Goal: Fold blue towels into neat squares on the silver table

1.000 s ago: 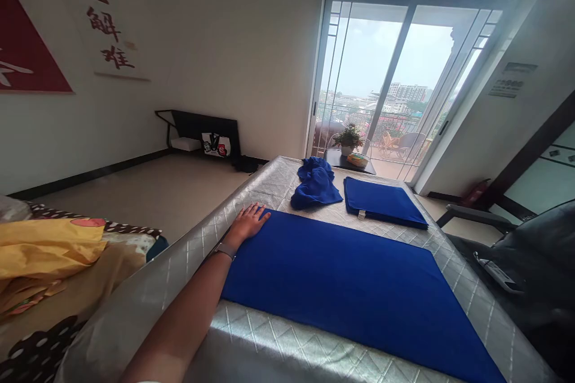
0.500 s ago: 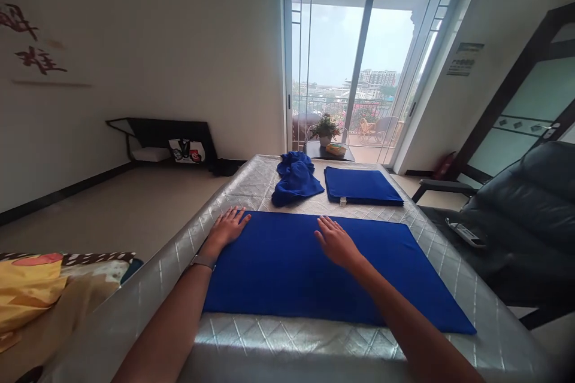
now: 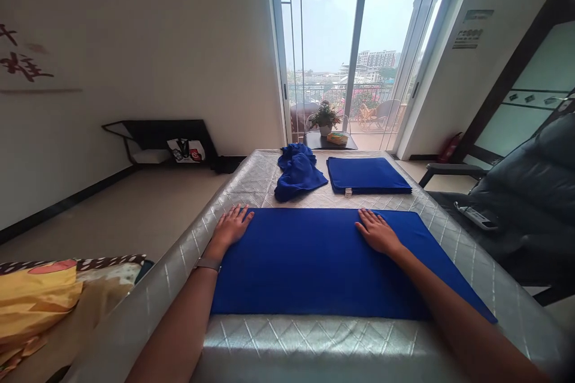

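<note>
A large blue cloth (image 3: 314, 263) lies spread flat on a silver quilted surface (image 3: 287, 341). My left hand (image 3: 231, 227) rests open and flat on the cloth's far left corner, a watch band on its wrist. My right hand (image 3: 377, 231) lies open, palm down, on the cloth's far edge toward the right. Beyond the cloth sit a crumpled blue cloth (image 3: 297, 172) and a neatly folded blue cloth (image 3: 366, 175), side by side.
A dark padded chair (image 3: 525, 203) with a remote on its arm stands at the right. Yellow and patterned bedding (image 3: 40, 299) lies at the lower left. A small table with a potted plant (image 3: 324, 119) stands before the glass balcony doors. A low black shelf (image 3: 162, 140) lines the left wall.
My right hand came into view and slid rightward along the cloth's far edge. The left hand stayed on the left corner. The view swung from left toward the middle.
</note>
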The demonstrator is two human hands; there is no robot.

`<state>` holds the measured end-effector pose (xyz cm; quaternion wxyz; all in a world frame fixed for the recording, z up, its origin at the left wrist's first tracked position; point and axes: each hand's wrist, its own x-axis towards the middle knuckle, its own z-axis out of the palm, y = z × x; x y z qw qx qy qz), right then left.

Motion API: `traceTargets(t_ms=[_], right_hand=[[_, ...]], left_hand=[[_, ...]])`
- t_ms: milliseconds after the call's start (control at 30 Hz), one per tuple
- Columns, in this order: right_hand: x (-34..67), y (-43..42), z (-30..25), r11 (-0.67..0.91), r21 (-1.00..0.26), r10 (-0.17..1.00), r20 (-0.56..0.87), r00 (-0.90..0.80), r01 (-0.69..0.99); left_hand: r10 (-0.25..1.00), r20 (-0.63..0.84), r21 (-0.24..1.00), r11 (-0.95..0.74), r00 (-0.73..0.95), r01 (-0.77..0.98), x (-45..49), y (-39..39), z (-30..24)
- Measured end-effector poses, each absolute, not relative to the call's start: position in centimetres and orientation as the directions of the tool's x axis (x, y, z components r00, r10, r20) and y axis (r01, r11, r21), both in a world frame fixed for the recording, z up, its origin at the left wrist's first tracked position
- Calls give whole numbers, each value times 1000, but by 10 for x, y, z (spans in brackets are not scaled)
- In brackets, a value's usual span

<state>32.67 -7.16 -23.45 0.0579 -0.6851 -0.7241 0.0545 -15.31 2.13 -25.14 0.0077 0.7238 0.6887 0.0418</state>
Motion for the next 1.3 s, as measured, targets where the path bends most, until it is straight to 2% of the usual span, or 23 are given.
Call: traceTargets(t_ms=[133, 233, 333, 400, 500, 567, 633, 700, 767, 833, 1033, 1300], right_hand=[[414, -82, -240, -110, -84, 994, 7, 111, 990], [457, -88, -245, -231, -98, 972, 11, 233, 968], [468, -90, -249, -263, -107, 963, 35, 268, 959], [466, -89, -251, -253, -103, 963, 64, 260, 962], [462, -88, -253, -236, -108, 966, 84, 246, 966], [462, -87, -253, -248, -117, 963, 77, 258, 962], [464, -85, -254, -259, -122, 961, 69, 269, 958], [467, -84, -256, -256, -124, 962, 70, 266, 959], [469, -83, -258, -244, -119, 965, 73, 254, 962], [471, -82, -259, -236, -114, 967, 70, 245, 965], [472, -82, -262, -224, -135, 967, 97, 238, 965], [474, -79, -266, -228, -203, 966, 76, 247, 952]], left_hand=[[998, 43, 69, -55, 53, 996, -153, 22, -252], [999, 31, 79, -44, 42, 996, -153, 23, -254], [999, 39, 108, -32, 28, 994, -152, 19, -250], [986, 163, 117, -64, 44, 991, -148, 13, -242], [894, 421, 91, -206, 150, 974, -126, 1, -226], [850, 478, 61, -284, 222, 957, -96, -7, -217], [843, 449, 37, -350, 298, 936, -54, -15, -215], [811, 351, 29, -509, 468, 860, -7, -23, -218], [764, 271, 47, -618, 585, 785, 37, -30, -225], [753, 193, 90, -652, 629, 752, 69, -34, -231], [819, 76, 171, -573, 569, 802, 71, -26, -236], [940, -1, 115, -339, 342, 934, -58, 1, -233]])
